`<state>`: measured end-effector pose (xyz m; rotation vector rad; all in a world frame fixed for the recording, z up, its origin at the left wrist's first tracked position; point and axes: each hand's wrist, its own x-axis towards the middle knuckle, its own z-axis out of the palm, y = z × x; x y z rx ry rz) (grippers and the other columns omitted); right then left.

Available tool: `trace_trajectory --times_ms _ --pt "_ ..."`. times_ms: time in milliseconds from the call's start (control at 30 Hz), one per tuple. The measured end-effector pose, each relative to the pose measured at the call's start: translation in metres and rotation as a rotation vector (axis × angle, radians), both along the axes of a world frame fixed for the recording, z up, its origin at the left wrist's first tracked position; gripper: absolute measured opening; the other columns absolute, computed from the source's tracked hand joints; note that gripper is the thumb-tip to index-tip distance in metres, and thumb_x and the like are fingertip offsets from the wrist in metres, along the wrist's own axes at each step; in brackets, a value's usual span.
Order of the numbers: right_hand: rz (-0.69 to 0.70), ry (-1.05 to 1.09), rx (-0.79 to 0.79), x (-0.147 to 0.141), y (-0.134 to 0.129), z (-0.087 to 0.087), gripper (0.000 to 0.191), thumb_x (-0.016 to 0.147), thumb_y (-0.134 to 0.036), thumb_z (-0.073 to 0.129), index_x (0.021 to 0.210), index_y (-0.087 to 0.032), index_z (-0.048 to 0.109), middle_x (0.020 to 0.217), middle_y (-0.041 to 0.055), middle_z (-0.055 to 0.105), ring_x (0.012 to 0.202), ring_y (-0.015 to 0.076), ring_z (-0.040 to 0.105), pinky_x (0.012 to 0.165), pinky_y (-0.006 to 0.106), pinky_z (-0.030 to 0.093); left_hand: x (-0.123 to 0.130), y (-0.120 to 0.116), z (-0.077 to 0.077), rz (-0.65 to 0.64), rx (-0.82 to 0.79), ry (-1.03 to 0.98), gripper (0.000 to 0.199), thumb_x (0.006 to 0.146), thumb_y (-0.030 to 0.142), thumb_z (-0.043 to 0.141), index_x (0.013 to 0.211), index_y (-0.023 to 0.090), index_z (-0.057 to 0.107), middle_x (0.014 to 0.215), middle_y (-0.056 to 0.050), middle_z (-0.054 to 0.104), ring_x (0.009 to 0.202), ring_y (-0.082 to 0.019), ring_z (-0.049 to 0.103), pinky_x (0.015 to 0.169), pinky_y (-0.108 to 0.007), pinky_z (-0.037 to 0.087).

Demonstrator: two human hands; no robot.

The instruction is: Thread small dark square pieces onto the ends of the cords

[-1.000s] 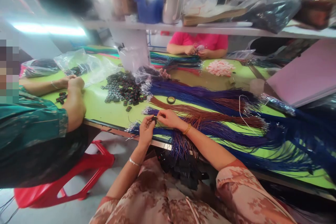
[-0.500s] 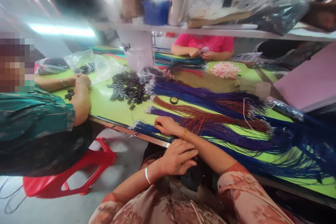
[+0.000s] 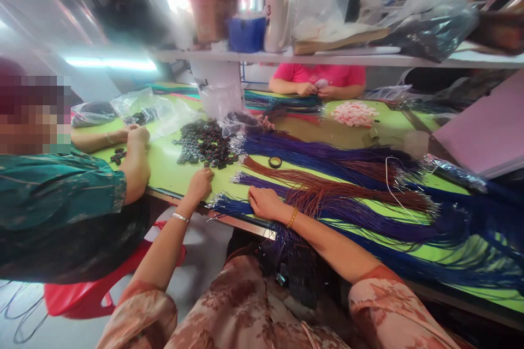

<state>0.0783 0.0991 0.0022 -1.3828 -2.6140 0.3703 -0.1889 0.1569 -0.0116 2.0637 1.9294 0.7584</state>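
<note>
My left hand (image 3: 200,184) reaches across the table edge to the near side of a heap of small black plastic pieces (image 3: 204,142). Its fingers are bent together at the tips; whatever lies between them is hidden. My right hand (image 3: 267,203) rests curled over the cords near the front edge, with its fingertips tucked down and what they grip not visible. Blue cords with silvery tips (image 3: 229,204) stick out to the left of it. Beneath my right wrist, thin dark purple cords (image 3: 286,237) hang over the edge, above dark pieces (image 3: 282,278) on my lap.
Bundles of brown cords (image 3: 327,188) and purple cords (image 3: 385,223) stretch to the right. A black tape roll (image 3: 274,162) lies beside them. At left a co-worker in a green sleeve (image 3: 61,185) handles black pieces; another in a pink shirt (image 3: 319,76) sits opposite. A shelf (image 3: 339,58) overhangs.
My left hand has moved from above my lap, beside the right forearm, out to the left and forward to the black heap. My right hand stays nearly in place over the cords.
</note>
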Motion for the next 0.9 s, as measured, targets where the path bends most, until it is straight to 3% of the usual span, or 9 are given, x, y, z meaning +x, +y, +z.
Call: trace_trajectory --times_ms 133,200,300,400,500,667,767,900 --pt "-0.034 0.137 -0.039 0.009 0.01 0.002 0.013 0.084 -0.024 0.052 0.082 -0.017 0.063 0.078 0.0057 0.069 0.066 0.0163 0.058 0.058 0.026 0.029 -0.006 -0.003 -0.004 0.043 -0.013 0.084 0.015 0.08 0.02 0.048 0.077 0.019 0.063 0.092 -0.011 0.063 0.088 -0.025 0.058 0.083 -0.036 0.042" --pt "-0.064 0.232 -0.066 0.015 0.016 0.004 0.012 0.081 -0.022 0.052 0.077 -0.017 0.063 0.074 0.0038 0.068 0.063 0.0138 0.055 0.057 0.024 0.029 -0.01 -0.004 -0.005 0.101 -0.048 0.033 0.014 0.078 0.02 0.052 0.087 0.019 0.063 0.091 -0.009 0.063 0.086 -0.024 0.058 0.083 -0.035 0.042" --pt "-0.167 0.274 -0.025 0.021 0.023 0.009 0.014 0.081 -0.022 0.052 0.076 -0.015 0.063 0.071 0.0041 0.066 0.06 0.0124 0.052 0.056 0.024 0.028 -0.011 -0.006 -0.005 0.139 -0.087 -0.055 0.03 0.076 0.019 0.056 0.106 0.019 0.059 0.09 -0.007 0.064 0.085 -0.022 0.058 0.082 -0.035 0.043" --pt "-0.051 0.26 -0.079 0.023 0.026 0.014 0.016 0.08 -0.025 0.056 0.068 -0.015 0.061 0.066 0.0032 0.063 0.058 0.0114 0.049 0.057 0.024 0.029 -0.007 -0.015 -0.004 0.154 -0.059 -0.071 0.039 0.073 0.017 0.059 0.111 0.018 0.058 0.089 -0.007 0.062 0.088 -0.024 0.058 0.085 -0.037 0.044" --pt "0.019 0.395 -0.122 0.021 0.026 0.017 0.014 0.079 -0.025 0.056 0.07 -0.015 0.06 0.067 0.0011 0.061 0.06 0.0103 0.048 0.059 0.023 0.032 -0.004 -0.026 -0.005 0.182 -0.01 -0.156 0.043 0.069 0.016 0.062 0.112 0.016 0.058 0.095 -0.009 0.06 0.086 -0.022 0.059 0.085 -0.036 0.046" --pt "-0.015 0.812 -0.371 0.011 0.024 0.015 0.025 0.074 -0.03 0.059 0.094 -0.015 0.056 0.064 -0.0049 0.054 0.055 0.009 0.046 0.055 0.021 0.036 0.001 -0.044 -0.001 0.255 0.073 -0.523 0.034 0.073 0.027 0.063 0.104 0.015 0.062 0.093 -0.008 0.063 0.076 -0.017 0.061 0.078 -0.034 0.049" --pt "-0.042 0.933 -0.42 0.006 0.024 0.014 0.02 0.075 -0.033 0.057 0.084 -0.015 0.054 0.062 -0.0048 0.052 0.053 0.0085 0.045 0.053 0.021 0.036 0.018 -0.051 0.006 0.147 0.07 -0.88 0.038 0.069 0.032 0.069 0.103 0.017 0.062 0.094 -0.005 0.064 0.075 -0.015 0.062 0.072 -0.031 0.05" --pt "-0.03 0.942 -0.319 0.001 0.022 0.017 0.02 0.074 -0.034 0.057 0.077 -0.014 0.058 0.065 -0.0027 0.054 0.056 0.0078 0.042 0.055 0.021 0.034 0.057 -0.059 0.013 -0.032 -0.09 -1.294 0.041 0.063 0.029 0.078 0.1 0.018 0.063 0.091 -0.003 0.064 0.08 -0.013 0.064 0.07 -0.024 0.05"
